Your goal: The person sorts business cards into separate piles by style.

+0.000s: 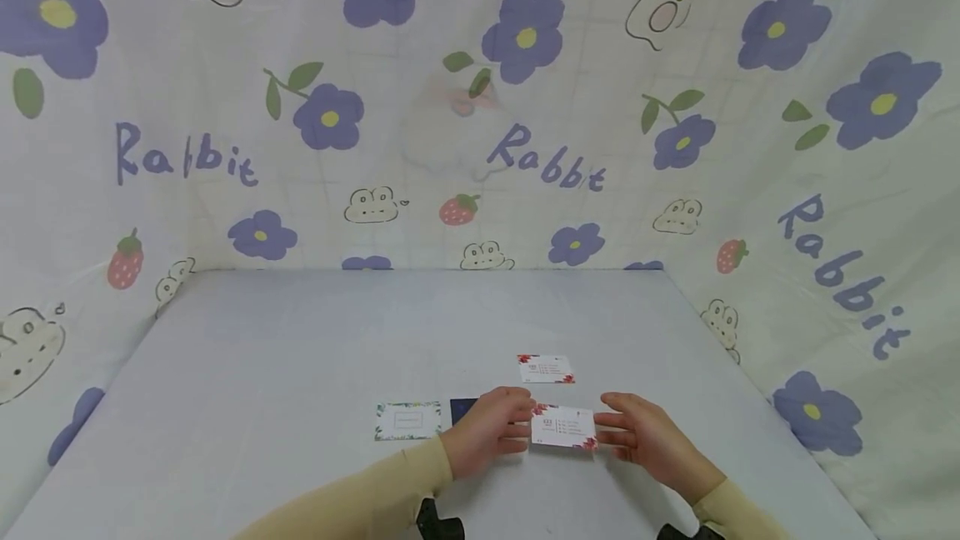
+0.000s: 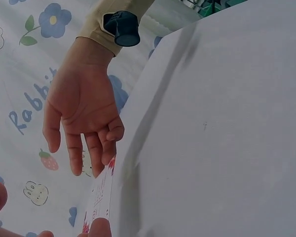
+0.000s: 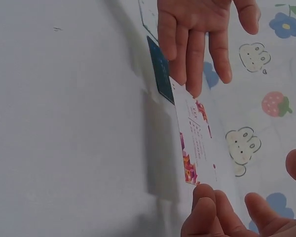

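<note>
White-and-red card (image 1: pixel 564 427) between left hand (image 1: pixel 489 432) and right hand (image 1: pixel 654 442), fingertips at its opposite short edges (both hands unclenched, fingers extended).

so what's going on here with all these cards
A person holds a white card with red corner designs between both hands, the left hand at one end and the right hand at the other. Its shadow suggests it is just off the table. A similar card lies farther back. Off to the left lie a dark blue card, partly hidden by the left hand, and a green-bordered card.
</note>
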Tool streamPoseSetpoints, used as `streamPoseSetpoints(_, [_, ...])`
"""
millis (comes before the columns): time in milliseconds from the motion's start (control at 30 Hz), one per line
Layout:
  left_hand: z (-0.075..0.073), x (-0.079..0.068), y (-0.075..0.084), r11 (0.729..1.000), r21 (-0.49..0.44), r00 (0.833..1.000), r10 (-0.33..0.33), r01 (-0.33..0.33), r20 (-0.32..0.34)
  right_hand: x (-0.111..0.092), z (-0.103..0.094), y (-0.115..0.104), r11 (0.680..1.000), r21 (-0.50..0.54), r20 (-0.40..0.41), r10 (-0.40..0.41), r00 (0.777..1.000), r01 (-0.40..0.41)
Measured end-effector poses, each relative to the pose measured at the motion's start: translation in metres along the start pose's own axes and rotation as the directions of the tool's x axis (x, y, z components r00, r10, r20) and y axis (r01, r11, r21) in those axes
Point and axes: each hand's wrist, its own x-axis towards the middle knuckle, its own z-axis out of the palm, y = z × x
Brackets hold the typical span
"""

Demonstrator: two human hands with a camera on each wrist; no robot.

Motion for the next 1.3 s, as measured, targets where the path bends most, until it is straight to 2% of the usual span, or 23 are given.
streamPoseSetpoints(167, [0.000, 0.008, 0.011, 1.000, 0.020, 1.000, 0.004, -0.004, -0.016, 0.009, -0.002, -0.007, 1.000, -0.016, -0.005, -0.013, 1.000, 0.013])
streamPoseSetpoints(367, [-0.003, 0.022, 0.022, 0.999, 0.039, 0.997, -0.001, 0.004, -0.074, 0.027, -0.003, -0.016, 0.999, -0.026, 0.002, -0.041, 0.999, 0.041])
streamPoseSetpoints(667, [-0.008, 0.042, 0.020, 0.999, 0.018, 0.990, -0.032, 0.035, -0.138, 0.052, 0.002, -0.019, 0.999, -0.046, -0.021, -0.018, 1.000, 0.017])
streamPoseSetpoints(933, [-0.011, 0.043, 0.017, 0.998, 0.025, 0.990, -0.045, 0.049, -0.137, 0.057, 0.008, -0.018, 0.996, -0.087, -0.037, 0.012, 0.999, -0.015])
streamPoseSetpoints(1300, [-0.009, 0.036, 0.014, 0.996, 0.019, 0.987, -0.079, 0.082, -0.141, 0.056, 0.011, -0.011, 0.996, -0.087, -0.019, 0.003, 1.000, -0.005])
